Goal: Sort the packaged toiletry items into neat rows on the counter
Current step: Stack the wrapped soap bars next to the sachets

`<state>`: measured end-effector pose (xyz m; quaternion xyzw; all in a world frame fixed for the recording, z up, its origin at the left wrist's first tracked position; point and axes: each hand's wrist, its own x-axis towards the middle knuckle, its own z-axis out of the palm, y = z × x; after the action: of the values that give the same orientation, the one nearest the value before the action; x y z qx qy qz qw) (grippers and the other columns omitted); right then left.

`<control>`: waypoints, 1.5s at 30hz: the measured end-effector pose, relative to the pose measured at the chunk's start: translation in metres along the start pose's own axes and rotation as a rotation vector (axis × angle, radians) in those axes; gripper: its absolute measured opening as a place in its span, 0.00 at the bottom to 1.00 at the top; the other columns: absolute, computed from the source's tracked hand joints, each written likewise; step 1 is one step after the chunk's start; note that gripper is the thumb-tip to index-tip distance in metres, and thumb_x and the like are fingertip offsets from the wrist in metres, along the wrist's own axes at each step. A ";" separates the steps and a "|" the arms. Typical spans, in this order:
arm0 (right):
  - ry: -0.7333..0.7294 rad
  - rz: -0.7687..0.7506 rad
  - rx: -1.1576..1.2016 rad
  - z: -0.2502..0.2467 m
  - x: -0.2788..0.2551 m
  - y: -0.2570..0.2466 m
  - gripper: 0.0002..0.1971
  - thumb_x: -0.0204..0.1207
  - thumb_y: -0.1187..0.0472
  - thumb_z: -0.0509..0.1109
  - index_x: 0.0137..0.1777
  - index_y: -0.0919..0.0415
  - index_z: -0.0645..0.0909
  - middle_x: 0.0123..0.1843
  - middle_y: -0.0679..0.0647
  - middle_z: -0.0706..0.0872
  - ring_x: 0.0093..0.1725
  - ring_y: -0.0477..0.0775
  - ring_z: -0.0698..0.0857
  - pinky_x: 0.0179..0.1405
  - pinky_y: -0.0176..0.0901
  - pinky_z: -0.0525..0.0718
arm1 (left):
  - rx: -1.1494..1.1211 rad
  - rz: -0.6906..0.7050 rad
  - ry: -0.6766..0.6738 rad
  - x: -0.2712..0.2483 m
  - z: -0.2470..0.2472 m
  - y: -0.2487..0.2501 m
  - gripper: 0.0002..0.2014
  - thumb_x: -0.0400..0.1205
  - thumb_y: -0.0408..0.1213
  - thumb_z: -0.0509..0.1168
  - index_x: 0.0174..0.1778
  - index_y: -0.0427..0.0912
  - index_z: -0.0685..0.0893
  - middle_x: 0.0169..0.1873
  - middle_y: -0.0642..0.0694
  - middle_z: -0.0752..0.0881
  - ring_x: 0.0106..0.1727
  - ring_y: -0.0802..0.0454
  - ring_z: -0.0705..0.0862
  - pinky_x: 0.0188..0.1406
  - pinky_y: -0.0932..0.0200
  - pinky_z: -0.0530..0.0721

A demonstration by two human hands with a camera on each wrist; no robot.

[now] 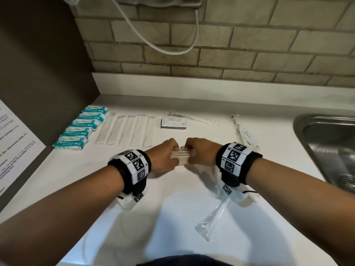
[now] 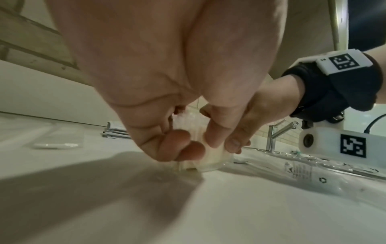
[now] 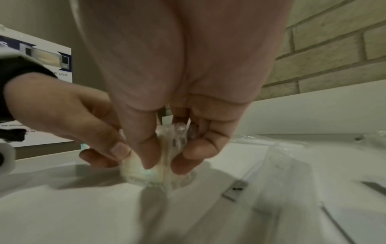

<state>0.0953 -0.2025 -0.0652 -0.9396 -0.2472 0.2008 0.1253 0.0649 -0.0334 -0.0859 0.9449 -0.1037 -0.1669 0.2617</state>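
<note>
Both hands meet at the middle of the white counter (image 1: 182, 198) around a small stack of clear packets with cream pads inside (image 1: 181, 154). My left hand (image 1: 169, 150) grips its left end, my right hand (image 1: 194, 150) pinches its right end. The packet stack (image 2: 205, 158) stands on edge, touching the counter, and the same stack (image 3: 154, 165) shows between thumb and fingers in the right wrist view. Behind lie a column of blue-and-white soap packets (image 1: 82, 129), a row of wrapped combs (image 1: 126, 131) and a shampoo sachet pile (image 1: 174, 122).
Wrapped toothbrushes lie at the back (image 1: 194, 118) and right (image 1: 243, 131). A long clear wrapped item (image 1: 213, 215) lies under my right wrist. A steel sink (image 1: 326, 146) is at the right, a printed sheet (image 1: 15, 143) at the left, a brick wall behind.
</note>
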 end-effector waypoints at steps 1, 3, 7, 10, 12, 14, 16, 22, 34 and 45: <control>0.013 -0.005 0.005 -0.002 -0.001 0.002 0.17 0.73 0.61 0.72 0.61 0.60 0.78 0.57 0.55 0.84 0.53 0.56 0.81 0.50 0.43 0.77 | -0.011 0.014 0.024 -0.001 -0.002 -0.002 0.15 0.79 0.39 0.68 0.59 0.45 0.73 0.53 0.47 0.81 0.48 0.49 0.80 0.46 0.57 0.77; 0.044 -0.009 0.018 -0.006 -0.003 0.006 0.18 0.71 0.60 0.76 0.61 0.58 0.82 0.57 0.53 0.86 0.52 0.52 0.80 0.48 0.40 0.74 | -0.036 0.028 0.077 -0.002 -0.005 -0.007 0.16 0.76 0.40 0.73 0.58 0.46 0.79 0.51 0.50 0.83 0.49 0.52 0.81 0.48 0.60 0.78; 0.101 -0.019 0.086 -0.007 -0.004 0.009 0.20 0.64 0.56 0.83 0.56 0.54 0.88 0.54 0.49 0.89 0.47 0.47 0.80 0.45 0.38 0.72 | -0.114 0.037 0.174 -0.003 -0.009 -0.010 0.15 0.69 0.37 0.80 0.51 0.48 0.86 0.45 0.53 0.85 0.42 0.58 0.81 0.40 0.74 0.74; 0.113 0.003 0.139 -0.006 -0.003 0.010 0.19 0.62 0.54 0.84 0.54 0.52 0.90 0.50 0.48 0.91 0.45 0.46 0.81 0.45 0.37 0.74 | -0.123 0.027 0.192 -0.004 -0.009 -0.011 0.15 0.68 0.37 0.80 0.48 0.49 0.87 0.43 0.54 0.85 0.41 0.58 0.81 0.39 0.75 0.73; 0.116 0.018 0.160 -0.007 -0.003 0.010 0.18 0.63 0.52 0.83 0.54 0.51 0.90 0.48 0.48 0.90 0.45 0.47 0.82 0.45 0.37 0.74 | -0.136 0.015 0.190 -0.005 -0.009 -0.012 0.14 0.67 0.38 0.81 0.47 0.49 0.88 0.42 0.54 0.86 0.40 0.61 0.81 0.39 0.76 0.73; 0.116 0.026 0.181 -0.008 -0.004 0.010 0.16 0.64 0.52 0.82 0.53 0.52 0.91 0.47 0.49 0.89 0.46 0.47 0.82 0.44 0.37 0.74 | -0.160 0.004 0.182 -0.005 -0.009 -0.011 0.14 0.67 0.39 0.81 0.46 0.50 0.89 0.41 0.54 0.86 0.38 0.65 0.80 0.38 0.78 0.73; 0.115 0.021 0.198 -0.009 -0.004 0.010 0.15 0.65 0.53 0.82 0.53 0.53 0.91 0.48 0.52 0.89 0.44 0.48 0.82 0.39 0.36 0.75 | -0.255 -0.027 0.171 -0.004 -0.009 -0.010 0.11 0.69 0.40 0.81 0.44 0.47 0.89 0.40 0.50 0.88 0.36 0.62 0.83 0.38 0.75 0.79; 0.096 0.037 0.294 -0.007 0.000 0.010 0.11 0.64 0.56 0.83 0.45 0.57 0.89 0.36 0.56 0.90 0.28 0.45 0.81 0.31 0.34 0.76 | -0.454 -0.082 0.131 -0.004 -0.009 -0.003 0.05 0.77 0.33 0.74 0.42 0.34 0.89 0.29 0.35 0.86 0.28 0.46 0.81 0.34 0.54 0.87; 0.038 0.045 0.413 -0.016 0.000 0.011 0.09 0.66 0.62 0.83 0.36 0.56 0.84 0.35 0.51 0.87 0.30 0.47 0.84 0.22 0.27 0.78 | -0.269 0.009 0.141 -0.001 -0.014 -0.005 0.06 0.77 0.42 0.74 0.44 0.45 0.88 0.41 0.43 0.90 0.38 0.48 0.88 0.40 0.61 0.84; 0.054 0.009 0.218 -0.009 0.001 0.012 0.19 0.66 0.52 0.81 0.53 0.56 0.79 0.55 0.51 0.86 0.42 0.49 0.83 0.40 0.38 0.79 | 0.067 0.005 0.049 0.005 -0.006 -0.004 0.19 0.73 0.44 0.76 0.57 0.41 0.84 0.49 0.46 0.85 0.50 0.48 0.83 0.51 0.56 0.81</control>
<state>0.1051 -0.2137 -0.0620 -0.9266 -0.2162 0.2016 0.2325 0.0724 -0.0284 -0.0845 0.9567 -0.1050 -0.1396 0.2329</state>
